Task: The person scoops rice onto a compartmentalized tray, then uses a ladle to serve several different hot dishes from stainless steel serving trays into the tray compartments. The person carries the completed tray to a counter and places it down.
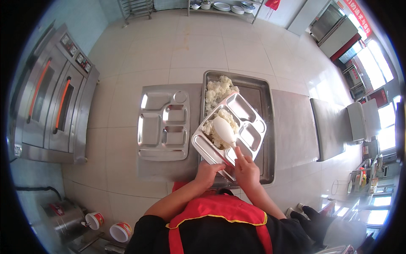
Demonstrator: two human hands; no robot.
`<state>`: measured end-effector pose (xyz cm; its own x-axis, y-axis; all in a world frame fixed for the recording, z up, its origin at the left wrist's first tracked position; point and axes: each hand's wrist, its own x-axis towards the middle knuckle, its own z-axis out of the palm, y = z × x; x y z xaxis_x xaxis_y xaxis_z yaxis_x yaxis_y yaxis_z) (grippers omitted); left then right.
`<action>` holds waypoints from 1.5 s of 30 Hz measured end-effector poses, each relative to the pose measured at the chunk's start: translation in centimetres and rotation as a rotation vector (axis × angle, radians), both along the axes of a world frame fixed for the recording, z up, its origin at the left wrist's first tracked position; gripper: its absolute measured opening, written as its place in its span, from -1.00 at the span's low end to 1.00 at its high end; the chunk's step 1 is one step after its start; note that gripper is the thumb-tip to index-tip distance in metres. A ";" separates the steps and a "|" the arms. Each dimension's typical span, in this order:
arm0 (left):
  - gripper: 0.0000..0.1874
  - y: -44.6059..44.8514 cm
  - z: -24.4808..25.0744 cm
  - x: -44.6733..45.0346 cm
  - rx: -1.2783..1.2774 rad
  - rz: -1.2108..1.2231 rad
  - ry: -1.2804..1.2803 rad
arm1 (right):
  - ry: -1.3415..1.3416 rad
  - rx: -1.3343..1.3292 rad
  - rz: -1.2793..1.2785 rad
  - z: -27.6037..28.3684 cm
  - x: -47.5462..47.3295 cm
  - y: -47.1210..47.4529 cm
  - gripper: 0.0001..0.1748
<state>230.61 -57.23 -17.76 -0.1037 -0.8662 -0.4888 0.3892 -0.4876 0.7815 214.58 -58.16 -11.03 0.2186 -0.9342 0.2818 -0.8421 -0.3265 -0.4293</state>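
Note:
My left hand (207,173) grips the near edge of a steel compartment tray (250,139), held at a slant above a deep metal pan (268,165). In my right hand (246,170) is a white rice paddle (224,130), its bowl resting on cooked rice (209,127) in the tray's large compartment. More rice (220,90) lies in the pan's far left corner. A second compartment tray (149,127), without food, sits on the steel table (168,171) left of the pan.
A deck oven (60,104) stands at the left. White tubs (120,231) are at lower left. A shelf with plates (222,7) is at the far wall. Another person's legs (306,219) show at lower right. A lidded metal surface (331,127) lies to the right.

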 end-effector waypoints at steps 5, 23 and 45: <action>-0.67 0.6 0.3 1.0 -0.001 0.046 0.238 | 0.072 0.137 0.006 2.8 0.2 0.2 -0.50; -0.65 2.6 -8.7 7.8 0.033 -0.222 0.127 | -0.016 0.696 -0.411 -12.5 -8.4 11.6 -0.42; -0.66 10.9 -1.5 -39.3 0.453 -1.000 0.089 | -0.484 0.726 -1.149 -13.1 -40.1 58.1 -0.63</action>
